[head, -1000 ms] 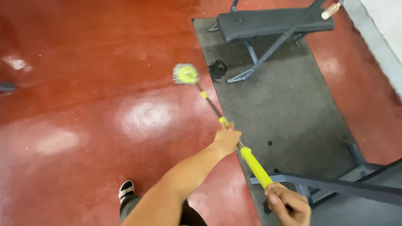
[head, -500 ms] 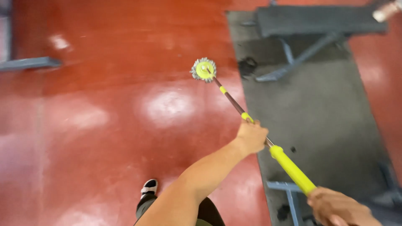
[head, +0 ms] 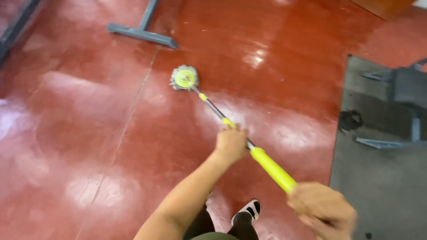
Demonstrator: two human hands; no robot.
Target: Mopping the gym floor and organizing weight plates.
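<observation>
Left hand (head: 231,143) wraps the mop's metal shaft (head: 212,107) midway; the right hand (head: 322,209), blurred at 5 o'clock, closes around the yellow grip (head: 272,169) at the pole's end. From the left hand the pole runs toward 11 o'clock to the round mop head (head: 184,78), lying flat on the glossy red floor (head: 89,133). That shine suggests wetness, so the black-and-white shoe (head: 247,212) below could slip. A grey metal frame foot (head: 142,34) lies at 11 o'clock beyond the head, where a long push could knock it; the dark mat's edge (head: 340,133) at 3 o'clock could snag a sideways sweep.
</observation>
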